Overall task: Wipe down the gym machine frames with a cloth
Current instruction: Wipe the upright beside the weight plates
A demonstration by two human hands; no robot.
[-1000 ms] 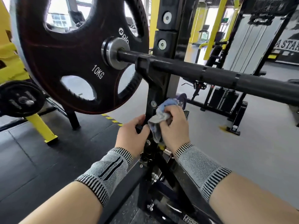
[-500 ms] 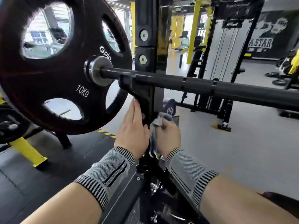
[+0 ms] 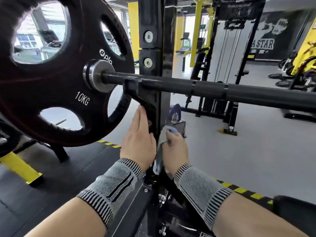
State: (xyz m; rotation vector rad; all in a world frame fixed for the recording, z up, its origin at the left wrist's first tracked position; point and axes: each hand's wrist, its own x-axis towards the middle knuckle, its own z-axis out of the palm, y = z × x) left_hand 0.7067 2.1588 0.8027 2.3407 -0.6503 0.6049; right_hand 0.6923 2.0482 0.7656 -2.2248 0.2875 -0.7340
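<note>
Now R hand (image 3: 174, 147) presses cloth (image 3: 160, 144) vs upright (image 3: 159, 93); L hand (image 3: 138, 139) flat.

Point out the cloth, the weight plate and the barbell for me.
cloth (image 3: 159, 147): head view, grey fold beside the right hand.
weight plate (image 3: 51, 93): head view, black face near the 10KG mark.
barbell (image 3: 213, 87): head view, middle of the shaft.

Left hand (image 3: 137, 144): bare, no glove.
Right hand (image 3: 176, 151): bare, no glove.
Left wrist sleeve (image 3: 111, 187): grey knit mesh, black-and-grey striped ribbed cuffs at both ends, one black line along its length.
Right wrist sleeve (image 3: 200, 190): same grey mesh, striped cuffs.
Forearms: bare beyond sleeves.
</note>
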